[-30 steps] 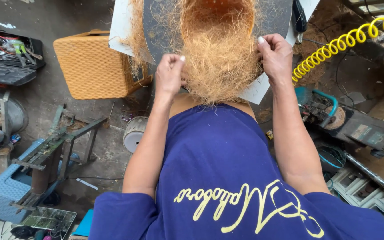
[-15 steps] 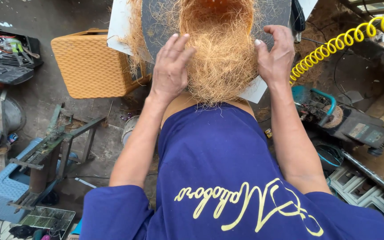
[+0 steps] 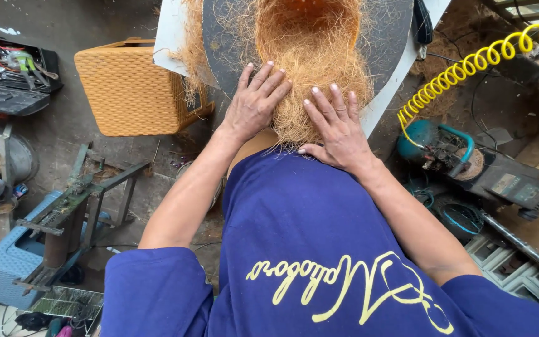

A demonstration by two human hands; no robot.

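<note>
Both hands have moved inward: left hand [image 3: 256,100] and right hand [image 3: 335,125] now press flat, fingers spread, on the coconut-fibre mass [image 3: 310,62] at the bench's [image 3: 169,37] near edge.

I have one view only, from the camera on the person's head, looking steeply down over the chest and both forearms. It sits close: the left hand [image 3: 254,103] and right hand [image 3: 338,128] fill the upper middle, flat on the fibre [image 3: 310,56]. The floor [image 3: 51,150] falls away at both sides, farther off.
</note>
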